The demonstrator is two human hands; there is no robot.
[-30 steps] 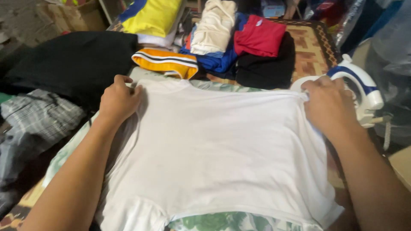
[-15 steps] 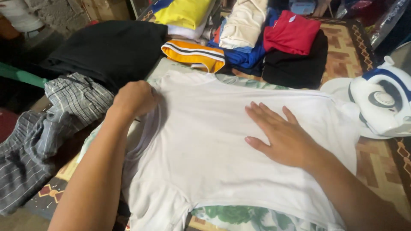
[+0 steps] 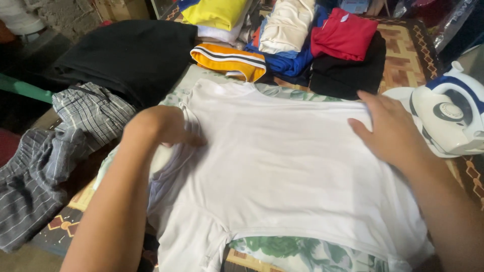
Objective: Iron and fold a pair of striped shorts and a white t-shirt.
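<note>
While the left hand [image 3: 154,126] curls its fingers [image 3: 189,139] loosely onto the left side of the white T-shirt [image 3: 282,171], nothing is pinched between them as far as can be seen; the fingertips press the cloth where it bunches into folds near the sleeve. Right hand [image 3: 390,131]: fingers [image 3: 375,103] spread wide and flat, palm down on the shirt's right side, close to its far edge, holding nothing.

Shirt lies spread out on a green floral cloth [image 3: 297,254] that covers the bench, roughly at the middle, collar toward the far edge, hem toward the near edge. Central panel looks mostly smooth. Left side is rumpled, with the sleeve area gathered under the left hand. Judgement: spreading and smoothing partly done, left side not yet flat; no sign in view that pressing of this shirt has begun.

White and blue iron [image 3: 451,118] rests on a white stand at the right edge of the bench, just beside the right hand, untouched.

Far edge: folded garments stacked together, namely orange striped [image 3: 229,59], yellow [image 3: 214,12], cream [image 3: 287,25], blue [image 3: 285,64], red [image 3: 343,35], black [image 3: 348,75]. Left edge: large black garment [image 3: 126,55] and grey checked clothes [image 3: 85,113], unfolded.
</note>
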